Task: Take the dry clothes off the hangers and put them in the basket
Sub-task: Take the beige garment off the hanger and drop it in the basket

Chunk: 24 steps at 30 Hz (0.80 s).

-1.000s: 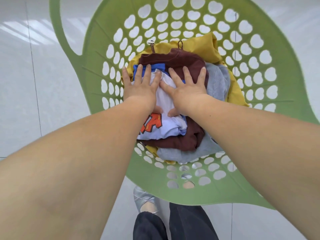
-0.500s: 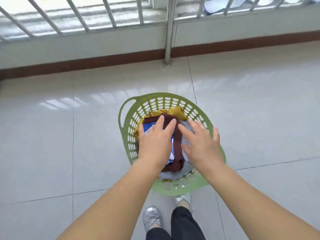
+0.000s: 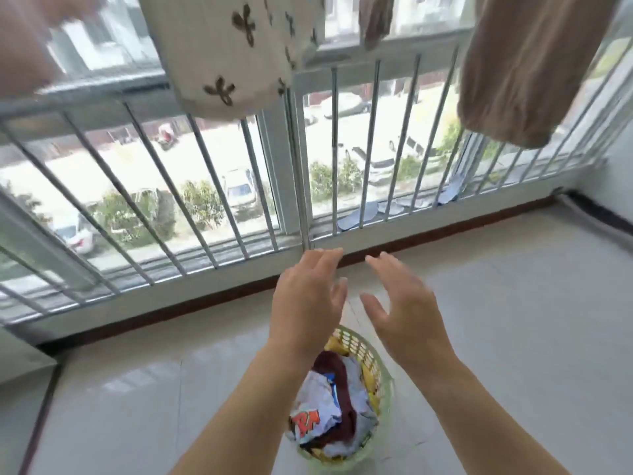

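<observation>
Setting: a balcony floor of pale glossy tiles (image 3: 513, 320) is seen, bounded by a railing of slanted grey metal bars (image 3: 219, 186) in front of a window; parked cars and shrubs are visible outside.
Basket: a round light-green perforated plastic basket (image 3: 364, 351) stands on the floor, below and between the two forearms.
Clothes in basket: a pile of clothes (image 3: 337, 402) is held in it, among them a white piece with an orange print, a dark red piece, a grey one and a yellow one.
Left hand: the left hand (image 3: 308, 303) is raised above the basket, fingers spread and relaxed, nothing held.
Right hand: the right hand (image 3: 402, 313) is raised just beside it, also spread and empty.
Hanging clothes: a cream cloth with dark clover marks (image 3: 233, 49) and a tan-brown garment (image 3: 527, 63) hang overhead, well apart from the hands.
</observation>
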{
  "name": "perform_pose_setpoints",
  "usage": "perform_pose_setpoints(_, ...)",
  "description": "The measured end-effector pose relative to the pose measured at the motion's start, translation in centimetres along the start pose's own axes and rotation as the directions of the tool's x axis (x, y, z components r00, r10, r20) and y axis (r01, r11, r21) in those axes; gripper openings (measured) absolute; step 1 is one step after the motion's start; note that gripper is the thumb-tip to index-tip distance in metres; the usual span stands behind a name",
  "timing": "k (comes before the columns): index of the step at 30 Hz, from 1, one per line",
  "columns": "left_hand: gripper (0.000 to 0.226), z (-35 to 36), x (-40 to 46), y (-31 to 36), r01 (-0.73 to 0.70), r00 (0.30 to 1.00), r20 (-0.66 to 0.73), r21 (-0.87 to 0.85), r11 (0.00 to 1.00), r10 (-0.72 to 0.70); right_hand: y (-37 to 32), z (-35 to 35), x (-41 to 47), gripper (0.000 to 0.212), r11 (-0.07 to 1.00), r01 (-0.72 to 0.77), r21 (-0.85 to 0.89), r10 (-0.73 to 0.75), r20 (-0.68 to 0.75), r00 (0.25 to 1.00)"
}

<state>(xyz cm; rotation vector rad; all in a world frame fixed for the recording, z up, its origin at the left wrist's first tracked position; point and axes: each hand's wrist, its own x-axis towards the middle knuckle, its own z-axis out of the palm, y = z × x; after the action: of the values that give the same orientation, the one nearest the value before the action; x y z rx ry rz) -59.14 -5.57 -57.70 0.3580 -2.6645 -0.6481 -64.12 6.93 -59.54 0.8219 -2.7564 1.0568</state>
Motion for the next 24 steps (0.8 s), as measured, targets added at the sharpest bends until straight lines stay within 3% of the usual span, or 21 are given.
perform_pose_setpoints(3,0.045,-4.2,1.2,3.3,-0.1,0.992,-0.08,-0.008,0.995,0.099,-2.3,-4.6,0.4,0.051,1.0,0.022,0.012,-0.021,-0.125,0.992)
perform_pose_setpoints(9,0.054,-11.9,3.3,9.6,-0.286,0.917,-0.273,0.061,0.956,0.292,-7.3,-13.2,1.3,0.049,0.986,0.169,-0.007,-0.157,-0.402,0.902)
perform_pose_setpoints(18,0.056,-18.1,5.2,15.1,-0.385,0.8,-0.445,0.135,0.913,0.403,-12.5,-20.6,3.3,0.04,0.935,0.34,-0.105,-0.337,-0.569,0.75)
perform_pose_setpoints(20,0.056,-19.7,6.3,16.0,-0.399,0.773,-0.469,0.165,0.902,0.427,-13.7,-22.4,4.8,0.038,0.92,0.365,-0.146,-0.374,-0.607,0.701)
perform_pose_setpoints(24,0.056,-24.0,9.7,18.8,-0.43,0.693,-0.536,0.23,0.873,0.482,-17.1,-27.9,8.6,0.038,0.857,0.412,-0.31,-0.503,-0.68,0.533)
